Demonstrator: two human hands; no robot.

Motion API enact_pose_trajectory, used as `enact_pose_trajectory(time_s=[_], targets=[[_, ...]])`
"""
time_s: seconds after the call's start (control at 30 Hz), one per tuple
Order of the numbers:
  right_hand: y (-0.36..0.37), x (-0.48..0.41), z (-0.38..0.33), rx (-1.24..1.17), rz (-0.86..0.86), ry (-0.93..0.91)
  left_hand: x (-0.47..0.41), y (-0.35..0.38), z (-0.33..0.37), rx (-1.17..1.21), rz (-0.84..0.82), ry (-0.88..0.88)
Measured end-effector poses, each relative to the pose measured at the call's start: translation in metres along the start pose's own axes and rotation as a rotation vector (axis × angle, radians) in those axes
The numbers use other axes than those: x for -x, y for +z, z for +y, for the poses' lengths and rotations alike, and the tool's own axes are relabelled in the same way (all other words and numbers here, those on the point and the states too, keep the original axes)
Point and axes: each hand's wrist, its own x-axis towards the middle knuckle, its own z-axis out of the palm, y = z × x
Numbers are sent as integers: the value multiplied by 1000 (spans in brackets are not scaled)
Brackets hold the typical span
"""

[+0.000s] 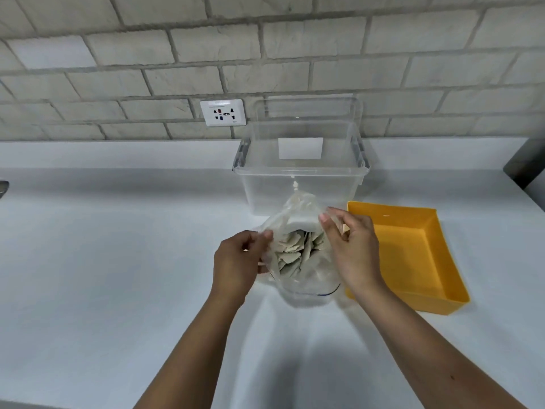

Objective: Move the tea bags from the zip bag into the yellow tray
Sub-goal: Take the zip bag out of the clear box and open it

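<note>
Zip bag (298, 278) near centre of desk (118, 261), mouth held wide, left grip (239, 261) and right grip (351, 249) each pinching a lip. Tea bags (292, 252) all inside; yellow tray (413, 252) just right, holding none. Transfer not begun.

Tea bags (295, 252) are lying in the zip bag (309, 287) on the desk (118, 261), the tray (442, 302) sitting just right, the tub (265, 196) standing behind.

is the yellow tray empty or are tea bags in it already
Empty: the yellow tray shows only its bare floor; the tea bags lie inside the zip bag.
</note>
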Motion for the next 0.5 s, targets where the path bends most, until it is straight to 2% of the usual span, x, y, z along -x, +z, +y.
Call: enact_pose_trajectory(time_s=[0.13, 0.27, 0.33, 0.4, 0.5], targets=[[1, 1, -1, -121, -86, 63, -8, 2, 3, 305, -171, -243], [0, -7, -8, -585, -257, 460, -17, 8, 4, 601, -297, -483], [-5, -16, -10, -744, -336, 676, -23, 10, 5, 813, -344, -586], [-9, -23, -6, -914, -346, 865, -30, 10, 2, 992, -366, -642], [-9, -31, -3, -1078, -339, 1024, -45, 1, -6, 890, -365, -614]])
